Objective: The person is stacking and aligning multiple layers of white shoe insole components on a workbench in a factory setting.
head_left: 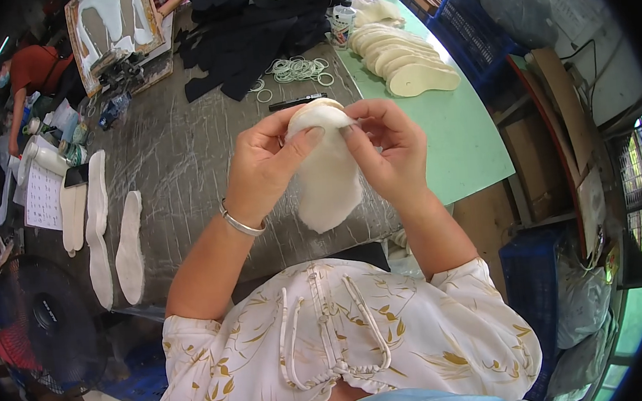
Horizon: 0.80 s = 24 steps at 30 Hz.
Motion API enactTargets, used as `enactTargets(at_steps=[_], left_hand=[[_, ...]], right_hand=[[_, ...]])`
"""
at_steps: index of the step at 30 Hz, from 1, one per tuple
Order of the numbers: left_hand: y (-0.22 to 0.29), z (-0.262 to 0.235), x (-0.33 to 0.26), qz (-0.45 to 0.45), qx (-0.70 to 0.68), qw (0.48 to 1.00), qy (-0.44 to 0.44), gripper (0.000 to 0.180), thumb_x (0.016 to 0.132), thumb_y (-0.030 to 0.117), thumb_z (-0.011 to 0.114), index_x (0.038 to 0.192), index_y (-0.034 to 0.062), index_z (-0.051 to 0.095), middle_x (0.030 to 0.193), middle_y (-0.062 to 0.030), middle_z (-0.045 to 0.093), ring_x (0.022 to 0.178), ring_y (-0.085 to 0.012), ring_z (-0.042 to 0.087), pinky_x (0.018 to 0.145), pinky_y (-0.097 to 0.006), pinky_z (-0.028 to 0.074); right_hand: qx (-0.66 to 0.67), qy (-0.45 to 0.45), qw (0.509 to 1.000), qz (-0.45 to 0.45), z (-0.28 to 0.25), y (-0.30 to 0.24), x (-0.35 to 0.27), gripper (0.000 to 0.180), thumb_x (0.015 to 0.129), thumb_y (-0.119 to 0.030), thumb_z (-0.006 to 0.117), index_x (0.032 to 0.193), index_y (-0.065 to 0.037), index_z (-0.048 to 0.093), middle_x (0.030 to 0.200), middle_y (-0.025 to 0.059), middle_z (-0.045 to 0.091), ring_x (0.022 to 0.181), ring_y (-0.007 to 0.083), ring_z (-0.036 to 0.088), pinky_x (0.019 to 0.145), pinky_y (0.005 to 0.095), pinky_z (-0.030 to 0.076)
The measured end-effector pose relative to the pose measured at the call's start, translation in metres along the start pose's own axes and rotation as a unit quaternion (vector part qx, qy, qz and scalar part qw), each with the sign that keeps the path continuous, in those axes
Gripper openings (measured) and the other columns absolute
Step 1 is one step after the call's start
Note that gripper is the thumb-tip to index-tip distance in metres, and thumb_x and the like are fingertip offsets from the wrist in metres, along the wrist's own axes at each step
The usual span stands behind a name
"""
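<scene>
A white fuzzy insole [329,188] hangs between my hands above the dark tabletop, its far end tipped up. My left hand [269,153] pinches the left side of that end, thumb on top and fingers behind. On the opposite side my right hand [391,147] grips the same end, its thumb pressing the fuzzy face. A cream edge shows behind the tip; whether it is a second layer I cannot tell. Just beyond my fingers lies a black marker pen [297,102], with pale green rings [299,69] piled farther back.
Cream insoles [423,78] overlap in a row on a green board [468,142] at right. Black fabric pieces [245,35] cover the far table. White insoles [130,248] and a phone [76,175] lie left, near a fan [45,324]. Another person [39,76] stands far left.
</scene>
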<state>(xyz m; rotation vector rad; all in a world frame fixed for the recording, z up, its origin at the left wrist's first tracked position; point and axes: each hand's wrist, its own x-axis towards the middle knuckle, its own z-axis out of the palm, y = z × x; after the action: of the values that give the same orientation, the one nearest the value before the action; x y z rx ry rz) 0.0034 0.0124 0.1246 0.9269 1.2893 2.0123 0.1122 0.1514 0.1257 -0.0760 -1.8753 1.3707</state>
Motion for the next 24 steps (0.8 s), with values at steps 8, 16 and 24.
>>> enactTargets(at_steps=[8,16,24], left_hand=[[-0.003,0.009,-0.001,0.042,0.079,0.995,0.054,0.029,0.085,0.0,0.065,0.113,-0.001,0.063,0.104,-0.0058,0.067,0.092,-0.0107,0.061,0.083,-0.025,0.05],[-0.005,0.008,0.001,0.117,0.208,0.97,0.054,0.03,0.083,-0.006,0.063,0.113,-0.0014,0.063,0.103,-0.0063,0.066,0.093,-0.0111,0.062,0.082,-0.024,0.051],[-0.01,0.004,0.003,0.137,0.226,0.962,0.067,0.032,0.078,-0.006,0.062,0.11,-0.0002,0.066,0.105,-0.008,0.066,0.094,-0.0133,0.063,0.082,-0.025,0.051]], right_hand=[[0.059,-0.039,0.995,0.067,-0.001,-0.015,0.009,0.028,0.091,-0.026,0.062,0.093,0.001,0.06,0.078,0.006,0.063,0.069,0.0087,0.059,0.062,0.0226,0.048],[0.019,-0.033,0.993,0.11,0.003,-0.01,0.017,0.03,0.089,-0.028,0.066,0.086,0.002,0.062,0.071,0.0029,0.062,0.064,0.0064,0.054,0.055,0.0218,0.044],[0.033,-0.061,0.987,0.146,0.003,-0.003,0.02,0.029,0.084,-0.026,0.072,0.083,0.002,0.063,0.075,0.0028,0.062,0.067,0.0082,0.058,0.058,0.0223,0.047]])
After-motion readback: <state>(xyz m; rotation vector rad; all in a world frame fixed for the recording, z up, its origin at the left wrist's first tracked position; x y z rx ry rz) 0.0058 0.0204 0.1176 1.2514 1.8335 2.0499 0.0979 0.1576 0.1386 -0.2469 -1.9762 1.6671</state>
